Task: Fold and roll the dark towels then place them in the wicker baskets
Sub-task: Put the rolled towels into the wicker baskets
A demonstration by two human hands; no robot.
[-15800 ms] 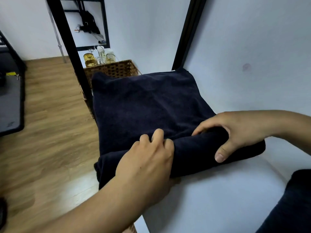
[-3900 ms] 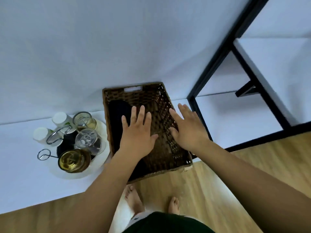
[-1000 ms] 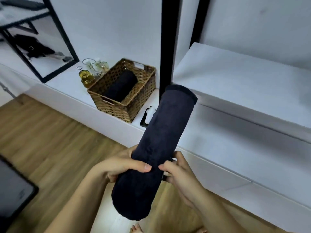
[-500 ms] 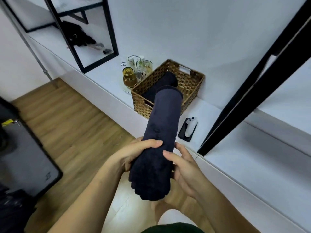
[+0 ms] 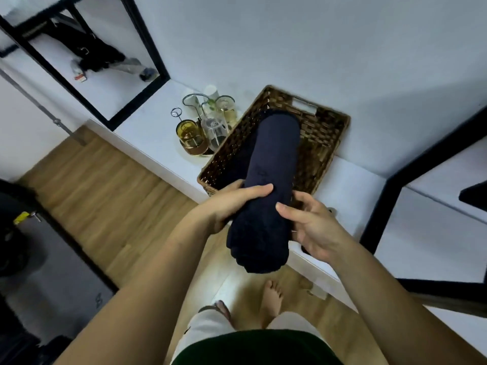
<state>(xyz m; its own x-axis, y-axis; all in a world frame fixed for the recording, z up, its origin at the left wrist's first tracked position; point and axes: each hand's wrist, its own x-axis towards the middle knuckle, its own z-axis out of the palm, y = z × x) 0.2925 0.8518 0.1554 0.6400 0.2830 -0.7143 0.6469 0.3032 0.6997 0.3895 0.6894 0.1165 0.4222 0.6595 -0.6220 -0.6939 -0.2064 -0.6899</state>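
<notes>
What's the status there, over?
Left hand and right hand both gripping rolled dark towel. Far end over wicker basket, not yet down. Another dark roll inside, left side; right side free.

wicker basket (image 5: 322, 143) right side free, glass jars (image 5: 209, 127) beside

Both my bare forearms reach forward, converging ahead of me. My left hand (image 5: 232, 204) grips the rolled towel (image 5: 271, 164) from its left side, thumb lying across the top, fingers hidden beneath it. My right hand (image 5: 313, 227) holds the right side near the roll's lower end, thumb pressed to the cloth, fingers curving behind it. The two thumbs point toward each other, close but apart.
</notes>
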